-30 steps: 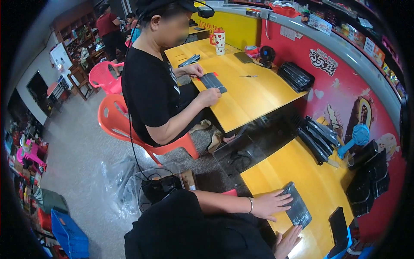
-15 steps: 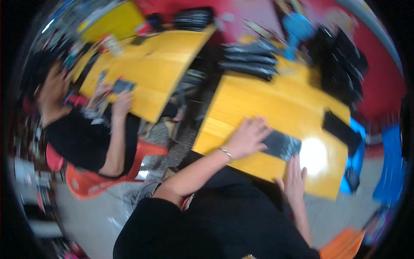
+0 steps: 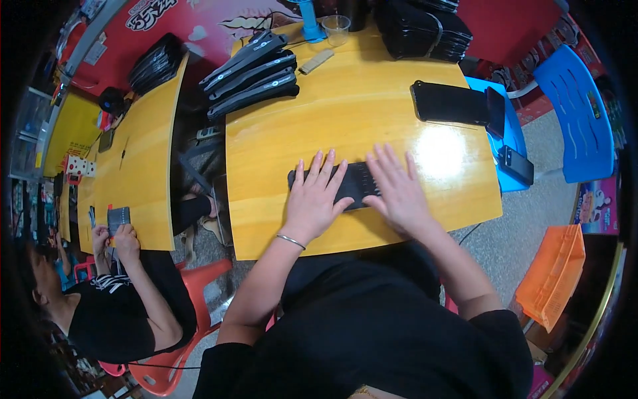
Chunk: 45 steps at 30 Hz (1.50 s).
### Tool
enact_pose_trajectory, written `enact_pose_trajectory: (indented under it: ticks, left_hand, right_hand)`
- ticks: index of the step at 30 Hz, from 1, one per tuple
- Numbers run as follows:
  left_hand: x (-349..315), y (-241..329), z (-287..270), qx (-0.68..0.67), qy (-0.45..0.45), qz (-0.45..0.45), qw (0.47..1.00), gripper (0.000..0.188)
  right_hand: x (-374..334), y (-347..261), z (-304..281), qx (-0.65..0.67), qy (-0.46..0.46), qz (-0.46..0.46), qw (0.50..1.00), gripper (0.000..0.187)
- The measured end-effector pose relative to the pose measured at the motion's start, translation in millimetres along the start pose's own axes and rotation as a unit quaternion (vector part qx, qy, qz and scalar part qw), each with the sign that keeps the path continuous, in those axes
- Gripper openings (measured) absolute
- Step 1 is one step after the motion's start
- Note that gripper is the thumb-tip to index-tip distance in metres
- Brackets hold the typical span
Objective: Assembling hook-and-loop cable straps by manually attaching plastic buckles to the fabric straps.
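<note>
A flat, dark rectangular piece [image 3: 357, 188] with faint light marks lies on the yellow tabletop [image 3: 292, 139] in front of me; I cannot make out its exact kind. My left hand [image 3: 315, 199] rests flat over its left part, fingers spread and pointing away from me. Over the right end lies my right hand [image 3: 401, 196], also flat with its fingers apart. Between the two hands the middle of the piece shows, while its ends are mostly covered.
At the back left sits a stack of dark folded pouches [image 3: 256, 76], near a tan block [image 3: 316, 61] and a clear cup [image 3: 336, 30]. A strapped black bundle [image 3: 425, 30] and a black case [image 3: 448, 103] lie right. A co-worker [image 3: 126, 306] handles a small dark piece.
The view has swung and sharpened. My right hand has come from the near right edge of the dark piece onto its right end; my left hand still lies on its left part.
</note>
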<state>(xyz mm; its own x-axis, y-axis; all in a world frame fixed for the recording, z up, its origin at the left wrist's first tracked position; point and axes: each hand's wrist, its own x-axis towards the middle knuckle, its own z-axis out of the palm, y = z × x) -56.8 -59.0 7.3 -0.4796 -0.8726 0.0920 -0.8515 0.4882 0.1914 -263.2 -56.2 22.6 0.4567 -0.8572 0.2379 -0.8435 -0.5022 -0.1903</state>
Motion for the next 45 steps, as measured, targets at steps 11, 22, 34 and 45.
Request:
enact_pose_trajectory:
  ticks: [11, 22, 34, 45]
  left_hand:
    - [-1, -2, 0, 0.007, 0.0, 0.004, 1.0, 0.066]
    - [-29, -26, 2, 0.008, 0.021, -0.077, 0.997, 0.073]
    - [-35, -27, 5, 0.026, 0.048, -0.074, 0.996, 0.073]
    - [-39, -37, 5, -0.036, 0.08, -0.079, 0.993, 0.079]
  right_hand:
    - [4, 17, 21, 0.199, -0.018, 0.04, 0.979, 0.059]
    - [9, 14, 2, 0.173, 0.044, 0.297, 0.938, 0.028]
    - [19, 13, 13, 0.065, 0.027, 0.229, 0.971, 0.027]
    - [42, -34, -67, 0.15, 0.103, -0.057, 0.982, 0.024]
